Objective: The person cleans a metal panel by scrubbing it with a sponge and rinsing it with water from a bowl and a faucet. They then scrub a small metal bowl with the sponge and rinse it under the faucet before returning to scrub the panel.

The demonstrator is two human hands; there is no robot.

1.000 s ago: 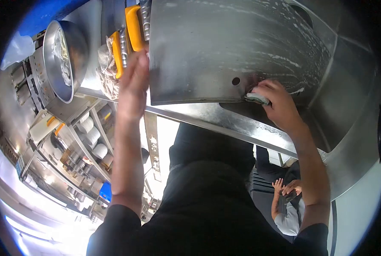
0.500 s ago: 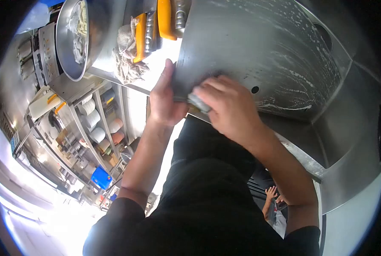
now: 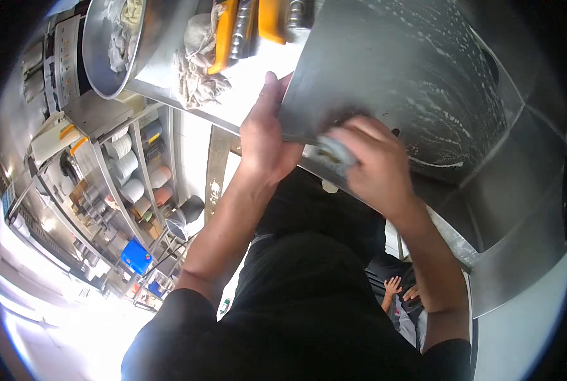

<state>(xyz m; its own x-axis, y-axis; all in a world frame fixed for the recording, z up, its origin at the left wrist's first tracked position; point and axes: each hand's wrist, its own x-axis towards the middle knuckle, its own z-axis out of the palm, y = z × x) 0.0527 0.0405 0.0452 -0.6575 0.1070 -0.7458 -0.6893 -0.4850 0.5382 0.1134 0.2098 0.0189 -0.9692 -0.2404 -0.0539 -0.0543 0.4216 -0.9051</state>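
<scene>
A large flat sheet of metal, streaked with soap suds on its right half, leans over a steel sink. My left hand is closed on its lower left corner, thumb along the left edge and fingers hidden beneath. In my right hand is a grey-white scouring pad, blurred by motion, pressed near the sheet's lower edge. A dark blurred patch lies on the metal just above those fingers.
On the steel counter to the left lie a crumpled rag and orange-handled tools. Beside them stands a metal bowl holding cloths. Shelves with stacked white bowls are farther left. Another person's hand shows at lower right.
Both hands and the sheet's near corner appear farther right in view. The pad has moved right along the lower edge. My left hand keeps its hold.
</scene>
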